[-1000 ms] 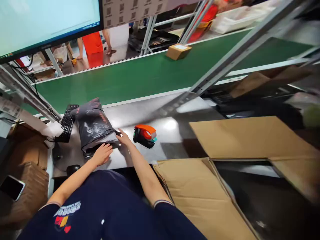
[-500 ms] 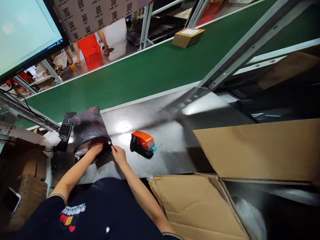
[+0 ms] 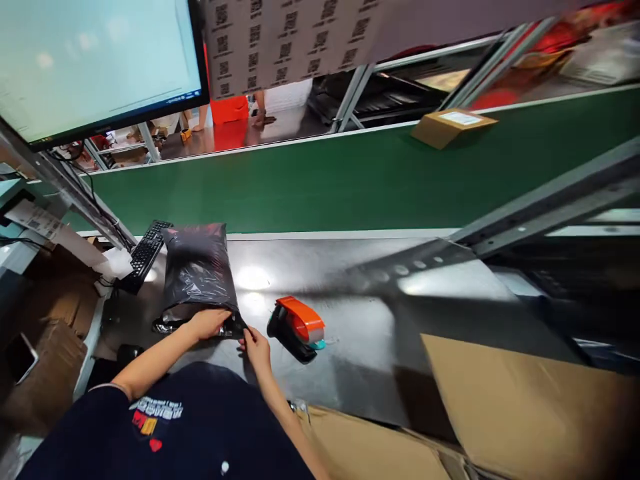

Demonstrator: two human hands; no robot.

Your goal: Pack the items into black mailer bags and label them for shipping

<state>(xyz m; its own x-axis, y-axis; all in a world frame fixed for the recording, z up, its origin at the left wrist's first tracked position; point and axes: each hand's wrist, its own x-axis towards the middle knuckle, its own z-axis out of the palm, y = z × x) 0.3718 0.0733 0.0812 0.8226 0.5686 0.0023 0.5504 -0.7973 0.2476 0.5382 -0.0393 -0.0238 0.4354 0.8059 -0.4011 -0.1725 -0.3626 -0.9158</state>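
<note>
A black plastic mailing bag [image 3: 200, 273] lies plump on the metal table [image 3: 345, 313], its mouth facing me. At the right part of that mouth, my left hand [image 3: 211, 323] is closed on the bag's edge, with the fingertips partly hidden. My right hand [image 3: 257, 348] pinches the stretched corner of the bag's mouth just beside it. Something pale shows inside the opening, too little of it to name. To the right of my right hand rests an orange and black tape dispenser [image 3: 299, 328], touched by neither hand.
A keyboard [image 3: 147, 253] lies left of the bag, below a monitor [image 3: 105, 67]. Behind the table runs a green conveyor belt [image 3: 300, 183] carrying a cardboard box [image 3: 450, 128]. Open cartons [image 3: 520, 407] stand front right. A metal post [image 3: 550, 193] slants at right. Another person's arm shows beyond the belt.
My left hand has come out of the bag's mouth to its right edge. The bag's mouth looks flatter, and my right hand still holds its corner. The camera view has shifted.
</note>
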